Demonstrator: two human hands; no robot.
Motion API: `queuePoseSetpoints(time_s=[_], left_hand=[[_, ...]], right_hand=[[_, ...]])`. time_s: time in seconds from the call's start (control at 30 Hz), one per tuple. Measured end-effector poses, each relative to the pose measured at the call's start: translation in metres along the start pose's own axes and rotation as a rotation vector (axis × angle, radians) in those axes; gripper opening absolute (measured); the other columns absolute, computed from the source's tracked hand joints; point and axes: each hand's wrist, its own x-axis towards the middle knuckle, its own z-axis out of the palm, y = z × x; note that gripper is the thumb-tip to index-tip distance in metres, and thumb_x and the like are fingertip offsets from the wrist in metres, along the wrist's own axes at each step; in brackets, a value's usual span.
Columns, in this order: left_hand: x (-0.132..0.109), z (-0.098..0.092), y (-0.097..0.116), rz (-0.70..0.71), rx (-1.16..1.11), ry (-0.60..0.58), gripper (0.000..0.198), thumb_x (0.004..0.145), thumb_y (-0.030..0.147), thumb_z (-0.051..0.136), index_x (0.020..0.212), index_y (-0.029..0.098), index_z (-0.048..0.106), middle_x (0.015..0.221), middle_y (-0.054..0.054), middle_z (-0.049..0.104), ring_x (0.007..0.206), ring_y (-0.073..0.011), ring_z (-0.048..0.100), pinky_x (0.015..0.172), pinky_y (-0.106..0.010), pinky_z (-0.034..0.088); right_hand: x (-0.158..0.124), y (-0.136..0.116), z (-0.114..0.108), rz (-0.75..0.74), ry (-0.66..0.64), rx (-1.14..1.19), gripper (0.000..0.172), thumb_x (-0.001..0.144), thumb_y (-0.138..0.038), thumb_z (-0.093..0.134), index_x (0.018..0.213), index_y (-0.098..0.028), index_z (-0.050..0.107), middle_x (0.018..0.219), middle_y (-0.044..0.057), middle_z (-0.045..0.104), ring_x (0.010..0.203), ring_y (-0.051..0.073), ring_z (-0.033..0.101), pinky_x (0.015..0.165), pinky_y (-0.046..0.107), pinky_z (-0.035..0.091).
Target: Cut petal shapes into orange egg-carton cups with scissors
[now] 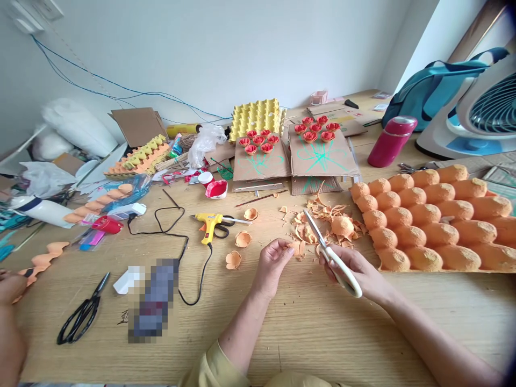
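Note:
Between its thumb and fingers, my left hand (274, 264) pinches a small piece of orange egg carton (297, 247). My right hand (357, 269) is closed round the white-handled scissors (342, 269), whose blades point up and to the left over a pile of orange scraps (308, 232). A rounded orange carton cup (342, 227) lies among the scraps, behind the scissors. Left of my left hand, orange petal-shaped cups (233, 260) stand in a loose column on the wooden table (278, 333). The large orange egg tray (415, 231) is to the right of my right hand.
A yellow glue gun (208, 227) with a black cord lies left of the cups. Black scissors (84, 314) lie at the left front. Another person's hand (11, 285) is at the left edge. Cardboard sheets (322, 156) with red flowers, a pink bottle (392, 141) and a fan (479, 115) stand behind.

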Motion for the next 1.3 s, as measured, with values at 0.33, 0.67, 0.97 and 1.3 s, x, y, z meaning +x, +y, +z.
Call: queuePoseSetpoints(time_s=[0.33,0.67,0.97,1.3], left_hand=[[0.000,-0.003,-0.001,0.111,0.069,0.108,0.023,0.075,0.037,0.077,0.083,0.017,0.069,0.074,0.001,0.061,0.070,-0.0123,0.051,0.071,-0.025,0.041],[0.002,-0.005,-0.005,0.071,0.027,0.109,0.025,0.076,0.037,0.077,0.084,0.017,0.066,0.072,0.002,0.059,0.062,-0.0087,0.043,0.061,-0.023,0.035],[0.001,-0.003,-0.005,0.022,-0.006,0.023,0.023,0.076,0.033,0.078,0.085,0.016,0.065,0.074,0.002,0.058,0.063,-0.0078,0.043,0.060,-0.022,0.034],[-0.002,0.003,-0.005,-0.042,-0.069,-0.031,0.026,0.074,0.035,0.080,0.085,0.016,0.067,0.076,0.001,0.061,0.060,-0.0066,0.044,0.058,-0.023,0.033]], right_hand=[[0.004,0.005,0.000,-0.261,0.112,-0.881,0.020,0.094,-0.030,0.052,0.077,-0.022,0.045,0.069,0.000,0.054,0.063,0.016,0.045,0.067,0.032,0.036],[0.007,0.005,-0.002,-0.287,0.162,-1.159,0.020,0.091,-0.041,0.057,0.090,-0.021,0.054,0.086,0.006,0.065,0.081,0.023,0.056,0.080,0.037,0.035],[0.006,0.005,0.001,-0.273,0.175,-1.202,0.023,0.091,-0.043,0.058,0.090,-0.020,0.055,0.087,0.006,0.065,0.083,0.025,0.058,0.085,0.039,0.035],[0.005,0.005,0.002,-0.301,0.170,-1.148,0.025,0.090,-0.044,0.057,0.092,-0.019,0.055,0.086,0.007,0.064,0.083,0.025,0.059,0.086,0.041,0.038]])
